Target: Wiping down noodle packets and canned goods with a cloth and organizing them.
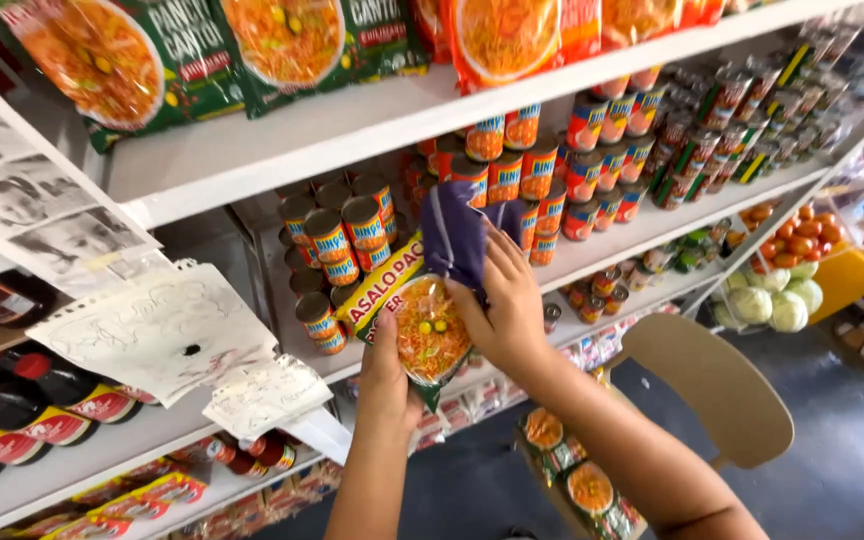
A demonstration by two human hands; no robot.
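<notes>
Noodle packet (422, 325) sits between your two hands, held up in front of the middle shelf (652, 235), just below and beside the stacked cans (347, 235). Your left hand (387, 375) comes up from under the packet, fingers closed around its lower left edge. Your right hand (507, 305) lies over the packet's right side with the fingers spread, and its fingertips pin a purple cloth (457, 235) against the top of the packet. The cloth hangs in folds just in front of the cans. More cans fill the middle shelf to the right of the packet, running off into the distance. Above the packet, larger noodle bags (282, 40) rest on the top shelf. Left of the packet, paper sheets (157, 325) hang from the shelf edge, with dark bottles (12, 400) beyond them. Below and right of the packet stands a tan chair (717, 385).
</notes>
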